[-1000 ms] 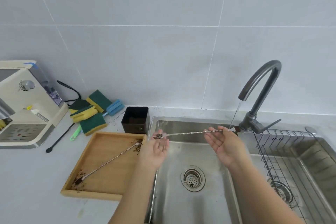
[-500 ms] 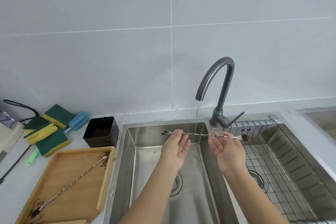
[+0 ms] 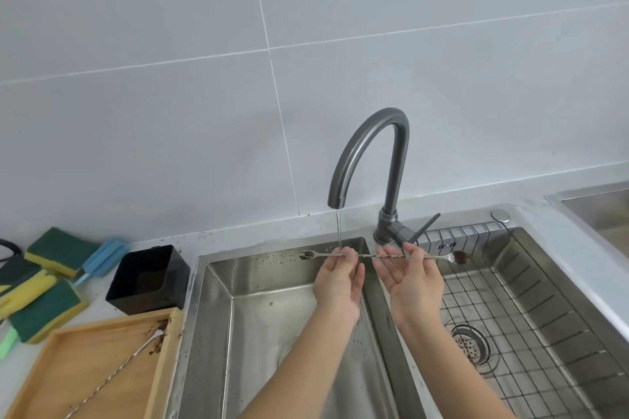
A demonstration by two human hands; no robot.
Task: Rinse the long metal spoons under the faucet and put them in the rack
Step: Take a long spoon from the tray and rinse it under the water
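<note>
You've slid the spoon (image 3: pixel 371 255) rightward: the stream now lands by your left fingers (image 3: pixel 343 253); both hands pinch it, ends unrinsed.

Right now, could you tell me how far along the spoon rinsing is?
Nothing looks finished: the rack holds no spoons. In hand: both hands, left hand and right hand, hold one spoon under the faucet stream, both ends still dirty. Left: racking it, then the spoon in the tray.
</note>
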